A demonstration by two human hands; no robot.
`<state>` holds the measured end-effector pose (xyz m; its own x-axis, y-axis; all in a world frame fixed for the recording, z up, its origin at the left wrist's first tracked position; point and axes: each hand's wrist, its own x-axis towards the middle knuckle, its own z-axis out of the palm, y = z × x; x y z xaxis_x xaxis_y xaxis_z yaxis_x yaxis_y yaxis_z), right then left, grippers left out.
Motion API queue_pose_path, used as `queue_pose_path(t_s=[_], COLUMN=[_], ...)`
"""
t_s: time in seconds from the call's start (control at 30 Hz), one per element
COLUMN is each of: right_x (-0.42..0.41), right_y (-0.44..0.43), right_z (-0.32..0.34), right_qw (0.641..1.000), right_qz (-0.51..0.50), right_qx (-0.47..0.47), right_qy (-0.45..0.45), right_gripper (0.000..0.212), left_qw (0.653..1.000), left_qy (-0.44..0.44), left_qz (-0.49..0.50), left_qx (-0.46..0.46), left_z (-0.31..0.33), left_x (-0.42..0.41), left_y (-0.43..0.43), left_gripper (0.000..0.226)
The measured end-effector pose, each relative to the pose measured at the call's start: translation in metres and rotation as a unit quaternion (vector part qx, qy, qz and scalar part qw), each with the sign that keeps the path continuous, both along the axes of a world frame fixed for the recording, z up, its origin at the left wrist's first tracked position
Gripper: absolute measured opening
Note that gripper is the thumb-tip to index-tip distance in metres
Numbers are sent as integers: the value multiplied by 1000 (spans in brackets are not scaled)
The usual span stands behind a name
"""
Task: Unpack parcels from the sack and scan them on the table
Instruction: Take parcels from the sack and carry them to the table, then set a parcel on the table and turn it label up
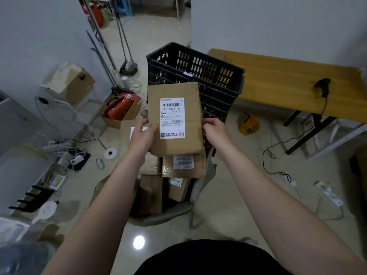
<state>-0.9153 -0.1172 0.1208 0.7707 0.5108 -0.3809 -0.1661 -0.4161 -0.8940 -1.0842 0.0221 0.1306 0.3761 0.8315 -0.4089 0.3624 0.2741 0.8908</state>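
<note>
One labelled parcel [175, 119], left hand [142, 135] and right hand [216, 132] gripping its sides — fingers [207, 122] curled, sack [172, 214] below

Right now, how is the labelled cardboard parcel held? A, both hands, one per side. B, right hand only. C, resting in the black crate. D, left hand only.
A: the left hand grips the left edge of the parcel and the right hand grips its right edge, up in front of the black crate.
</note>
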Motion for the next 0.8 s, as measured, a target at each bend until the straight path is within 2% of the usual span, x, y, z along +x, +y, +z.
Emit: queue_pose_path(t_s=[0.2,0.3,0.8], right_x=[1,-1,-6], right_y=[3,5,4], right_z=[-6,-9,-19], right_qw=[1000,1000,1000], right_qz=[-18,-16,-30], right_qx=[9,9,-2], right_qy=[9,15,6], right_gripper=[27,21,17], left_qw=[1000,1000,999], left_qy=[-9,-3,-1], left_qz=[0,-1,32], left_qx=[9,11,3], left_z=[-7,-7,-8], left_x=[6,7,-4], left_y=[8,11,6], left_gripper=[45,49,37])
